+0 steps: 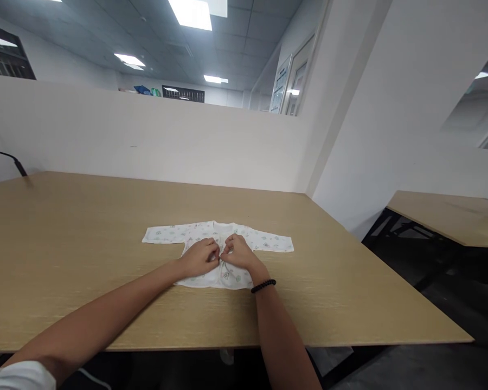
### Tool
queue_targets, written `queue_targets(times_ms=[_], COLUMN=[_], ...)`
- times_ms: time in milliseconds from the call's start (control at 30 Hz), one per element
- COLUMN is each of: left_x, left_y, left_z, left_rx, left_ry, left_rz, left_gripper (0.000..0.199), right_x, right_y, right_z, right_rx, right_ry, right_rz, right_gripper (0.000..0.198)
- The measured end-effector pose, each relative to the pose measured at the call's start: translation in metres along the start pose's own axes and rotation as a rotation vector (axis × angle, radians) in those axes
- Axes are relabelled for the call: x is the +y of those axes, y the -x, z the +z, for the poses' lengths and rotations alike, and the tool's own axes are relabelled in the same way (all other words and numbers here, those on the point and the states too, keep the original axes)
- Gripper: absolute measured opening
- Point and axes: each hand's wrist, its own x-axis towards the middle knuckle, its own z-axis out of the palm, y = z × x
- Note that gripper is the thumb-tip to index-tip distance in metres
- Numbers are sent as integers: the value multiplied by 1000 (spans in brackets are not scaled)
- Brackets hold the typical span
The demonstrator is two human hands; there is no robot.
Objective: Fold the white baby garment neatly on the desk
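A small white baby shirt (230,279) with a pale green and grey print lies spread on the table, its two long sleeves stretched out to the sides and its neckline facing away from me. My left hand (200,257) rests on the shirt front, thumb and fingers pinched on the cloth near the centre line. Just beside it, my right hand (238,252) pinches the fabric at the same front opening; a black beaded bracelet (263,286) circles that wrist. The fingertips almost meet, and they hide the bit of cloth between them.
The wooden table (85,216) runs back to a low white partition (166,141). A black cable (18,165) comes down at its far left corner. To the right, past a white wall (374,119), stands another wooden table (451,216) on black legs.
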Motion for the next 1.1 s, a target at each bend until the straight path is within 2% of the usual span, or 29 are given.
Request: queue_targets(times_ms=[133,233,333,467,800,967,1100], left_x=[4,0,-7,-14,-21,-23,-23], left_y=[-1,-3,-5,-6,-4,-3,-3], left_z=[3,3,2,1,4,5,5], left_rx=[5,-1,-53,-118,-113,-128,-127], left_ry=[47,139,256,362,277,260,260], left_rz=[-24,-65,-96,-125,-68,-45,-50], left_gripper=[10,13,17,20,20,20,19], right_x=[9,12,13,12,13,12,14], right_y=[-3,-3,-2,-2,-2,-3,-3], right_z=[-3,-5,-6,-5,-4,-5,-5], right_rx=[-19,-103,-160,-147,-139,-246,-253], right_ry=[-41,-99,-136,-152,-120,-198,-242], right_rz=[61,68,65,88,67,-3,-2], right_gripper=[4,7,7,5,2,10,7])
